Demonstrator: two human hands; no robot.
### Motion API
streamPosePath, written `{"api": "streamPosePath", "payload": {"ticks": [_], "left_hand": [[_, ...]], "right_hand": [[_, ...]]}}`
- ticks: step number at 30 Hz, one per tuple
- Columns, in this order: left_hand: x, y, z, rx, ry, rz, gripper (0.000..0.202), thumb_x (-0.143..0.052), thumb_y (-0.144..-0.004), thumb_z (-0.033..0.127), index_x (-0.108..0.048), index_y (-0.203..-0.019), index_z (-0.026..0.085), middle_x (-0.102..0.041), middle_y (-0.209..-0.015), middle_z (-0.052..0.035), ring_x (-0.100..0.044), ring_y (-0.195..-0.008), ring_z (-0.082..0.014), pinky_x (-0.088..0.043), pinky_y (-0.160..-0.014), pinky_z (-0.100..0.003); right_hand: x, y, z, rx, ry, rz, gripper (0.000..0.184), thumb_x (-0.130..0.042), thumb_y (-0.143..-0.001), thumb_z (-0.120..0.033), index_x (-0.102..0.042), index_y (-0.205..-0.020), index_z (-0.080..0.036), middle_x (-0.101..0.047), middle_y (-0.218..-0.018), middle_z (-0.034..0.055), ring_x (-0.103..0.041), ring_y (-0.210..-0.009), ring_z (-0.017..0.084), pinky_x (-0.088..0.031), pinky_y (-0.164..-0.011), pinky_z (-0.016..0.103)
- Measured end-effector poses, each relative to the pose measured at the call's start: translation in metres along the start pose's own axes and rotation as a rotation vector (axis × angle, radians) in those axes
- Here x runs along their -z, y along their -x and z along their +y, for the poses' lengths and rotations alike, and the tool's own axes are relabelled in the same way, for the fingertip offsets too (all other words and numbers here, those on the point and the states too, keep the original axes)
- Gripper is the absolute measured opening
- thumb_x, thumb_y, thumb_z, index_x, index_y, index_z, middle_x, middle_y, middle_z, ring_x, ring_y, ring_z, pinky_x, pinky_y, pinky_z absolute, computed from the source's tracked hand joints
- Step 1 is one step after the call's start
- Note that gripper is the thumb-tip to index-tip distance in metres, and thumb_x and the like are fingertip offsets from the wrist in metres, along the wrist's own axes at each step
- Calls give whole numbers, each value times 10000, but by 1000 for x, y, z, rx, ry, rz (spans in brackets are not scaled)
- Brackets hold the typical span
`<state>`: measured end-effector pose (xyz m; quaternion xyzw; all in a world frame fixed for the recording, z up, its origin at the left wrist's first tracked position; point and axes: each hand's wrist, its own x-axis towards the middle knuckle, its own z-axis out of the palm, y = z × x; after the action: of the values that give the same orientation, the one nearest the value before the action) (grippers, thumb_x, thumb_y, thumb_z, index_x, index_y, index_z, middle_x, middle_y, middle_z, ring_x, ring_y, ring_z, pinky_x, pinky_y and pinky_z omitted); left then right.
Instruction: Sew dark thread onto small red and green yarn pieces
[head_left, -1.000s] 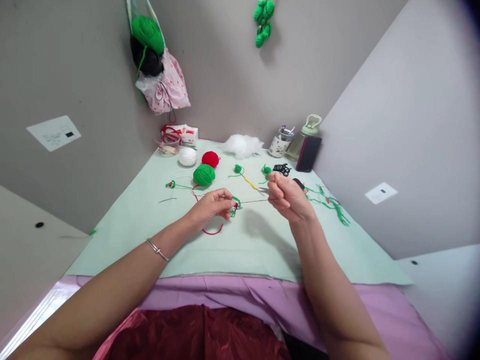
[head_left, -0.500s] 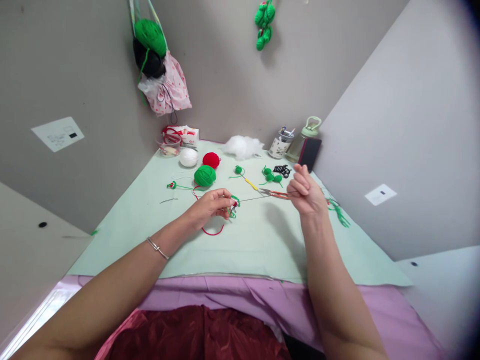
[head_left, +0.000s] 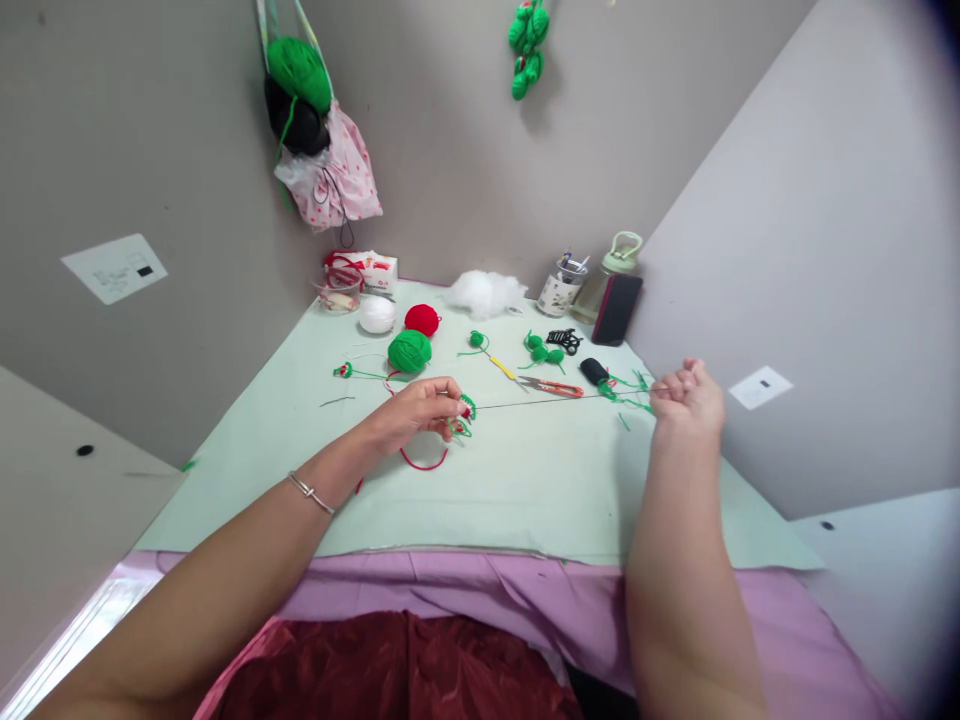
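My left hand (head_left: 418, 408) pinches a small green and red crochet piece (head_left: 465, 412) just above the pale green table mat (head_left: 487, 490). A thin dark thread (head_left: 562, 401) runs taut from that piece to my right hand (head_left: 686, 400), which is closed in a fist on the thread's far end, out near the mat's right edge. A loop of red yarn (head_left: 424, 462) lies under my left hand.
On the mat behind lie orange-handled scissors (head_left: 555, 387), a green yarn ball (head_left: 409, 351), a red yarn ball (head_left: 422, 319), a white ball (head_left: 376, 314), white stuffing (head_left: 484, 291), small green pieces (head_left: 544, 350), a cup (head_left: 560, 287), a bottle (head_left: 609, 270) and a phone (head_left: 618, 308).
My right hand has drawn the thread out to the right, from close to the crochet piece to the mat's right edge. My left hand has stayed in place.
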<state>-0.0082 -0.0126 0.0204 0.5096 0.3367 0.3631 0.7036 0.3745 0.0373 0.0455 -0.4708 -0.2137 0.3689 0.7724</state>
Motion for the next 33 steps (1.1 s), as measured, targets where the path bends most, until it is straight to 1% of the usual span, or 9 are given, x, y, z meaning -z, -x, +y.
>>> {"api": "streamPosePath", "payload": {"ticks": [4, 8, 10, 15, 20, 23, 28, 31, 33], "left_hand": [[10, 1, 8, -40, 15, 32, 255, -756, -705, 280, -550, -796, 159, -598, -715, 11, -546, -588, -81, -487, -567, -234], [14, 1, 8, -64, 46, 58, 257, -753, -711, 273, -546, -815, 161, -593, -737, 16, -552, -588, -73, -488, -569, -223], [12, 0, 6, -52, 25, 43, 245, -743, -728, 278, -555, -829, 159, -594, -740, 13, -562, -590, -76, -496, -580, -229], [8, -1, 2, -50, -17, 32, 230, -733, -747, 296, -561, -809, 157, -587, -707, 18, -557, -585, -79, -501, -592, -236], [7, -1, 2, -51, -32, 25, 244, -738, -740, 315, -566, -802, 153, -604, -730, 6, -572, -606, -90, -504, -602, -251], [6, -1, 2, -42, -50, 32, 245, -740, -729, 311, -567, -798, 153, -582, -676, 16, -556, -595, -93, -501, -589, -253], [4, -1, 2, -34, -54, 17, 243, -737, -724, 311, -573, -800, 148, -570, -659, 19, -536, -597, -91, -487, -570, -245], [4, -1, 2, -28, -51, 11, 249, -742, -722, 320, -591, -814, 145, -575, -677, 15, -538, -600, -93, -484, -576, -250], [4, -1, 2, -29, -38, 29, 246, -751, -716, 318, -603, -810, 145, -579, -699, 12, -540, -605, -91, -484, -593, -254]], "right_hand": [[4, -6, -3, 9, 16, 51, 357, -263, -1027, -203, -395, -696, -215, -206, -393, -127, -142, -312, 40, -123, -380, 231], [-22, 5, 9, -44, 36, -95, 269, -532, -941, -230, -477, -682, -181, -416, -501, -75, -338, -388, 22, -267, -405, 181], [-43, 26, 22, -108, 46, -323, 96, -664, -821, -154, -579, -776, -165, -576, -658, -24, -450, -485, 28, -352, -452, 166], [-82, 107, 53, -191, 282, -969, 235, -684, -838, -316, -683, -1016, -163, -705, -1000, 84, -565, -603, 74, -438, -528, 219], [-84, 140, 53, -259, 590, -1477, 356, -546, -938, -450, -681, -1008, -128, -646, -733, 37, -524, -579, 96, -404, -563, 245], [-80, 130, 48, -254, 542, -1405, 327, -559, -936, -435, -671, -908, -130, -428, -529, -52, -338, -500, 71, -294, -518, 229], [-81, 119, 46, -337, 276, -1186, 232, -618, -900, -384, -623, -836, -162, -257, -521, -86, -203, -488, 70, -226, -503, 230], [-83, 121, 47, -331, 268, -1141, 238, -639, -880, -393, -617, -823, -163, -274, -528, -86, -196, -474, 62, -236, -489, 226], [-84, 122, 48, -252, 370, -1095, 291, -628, -876, -453, -646, -897, -163, -444, -591, -47, -274, -462, 55, -247, -469, 227]]}}
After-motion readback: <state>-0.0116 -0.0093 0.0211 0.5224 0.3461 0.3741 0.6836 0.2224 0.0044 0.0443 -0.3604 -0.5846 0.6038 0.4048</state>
